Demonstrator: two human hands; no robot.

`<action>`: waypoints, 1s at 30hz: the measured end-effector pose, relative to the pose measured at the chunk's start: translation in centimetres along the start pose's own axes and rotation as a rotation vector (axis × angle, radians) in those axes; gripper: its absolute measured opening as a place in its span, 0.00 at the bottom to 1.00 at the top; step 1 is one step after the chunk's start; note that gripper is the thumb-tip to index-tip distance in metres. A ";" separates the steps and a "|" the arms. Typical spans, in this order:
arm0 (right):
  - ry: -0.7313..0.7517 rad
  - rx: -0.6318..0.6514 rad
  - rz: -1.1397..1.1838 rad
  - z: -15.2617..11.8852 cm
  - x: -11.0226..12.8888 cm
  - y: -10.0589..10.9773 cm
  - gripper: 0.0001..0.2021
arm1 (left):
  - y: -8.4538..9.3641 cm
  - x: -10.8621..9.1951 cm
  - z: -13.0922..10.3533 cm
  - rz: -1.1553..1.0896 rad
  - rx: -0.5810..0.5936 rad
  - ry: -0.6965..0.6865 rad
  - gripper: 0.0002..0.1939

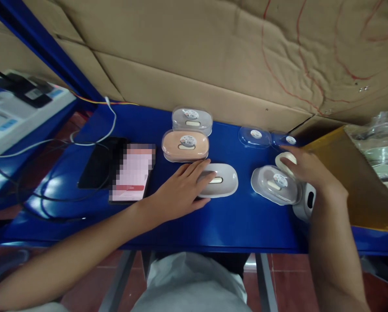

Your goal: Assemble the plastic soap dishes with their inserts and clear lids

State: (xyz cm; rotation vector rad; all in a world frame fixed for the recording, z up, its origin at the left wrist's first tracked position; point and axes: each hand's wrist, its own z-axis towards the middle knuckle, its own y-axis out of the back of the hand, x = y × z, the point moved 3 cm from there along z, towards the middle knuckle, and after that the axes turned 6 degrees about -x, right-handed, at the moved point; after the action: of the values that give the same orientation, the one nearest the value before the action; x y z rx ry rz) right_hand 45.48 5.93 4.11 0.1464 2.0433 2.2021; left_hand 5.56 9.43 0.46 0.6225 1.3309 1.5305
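On the blue table, a grey oval soap dish (228, 181) with a pale insert in its centre lies under my left hand (184, 188). The fingers rest over its left end and the thumb sits along the near side, gripping it. At the right, my right hand (306, 164) is slightly blurred, index finger and thumb apart. Its thumb overlaps a cream oval piece (281, 161); whether it touches the piece I cannot tell. Just beyond the fingertips lies a clear lid (280, 139), beside another clear lid (248, 138). A lidded grey dish (268, 184) stands left of the right wrist.
Behind my left hand are a lidded peach dish (172, 146) and a lidded grey dish (197, 125). A phone (132, 173) and cables lie left. A white-grey container (302, 208) stands by my right wrist, near a cardboard box (333, 164) with clear plastic-wrapped items.
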 end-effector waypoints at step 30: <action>0.581 -0.047 0.505 -6.1 17.9 -0.4 0.31 | -1.1 1.4 0.4 -0.512 -0.045 0.166 0.66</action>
State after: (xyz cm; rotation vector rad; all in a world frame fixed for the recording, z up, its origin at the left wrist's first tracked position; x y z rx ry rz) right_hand 26.89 2.85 2.86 0.0125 2.4514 2.8635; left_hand 5.68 10.82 -0.76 0.1069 1.4393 1.2012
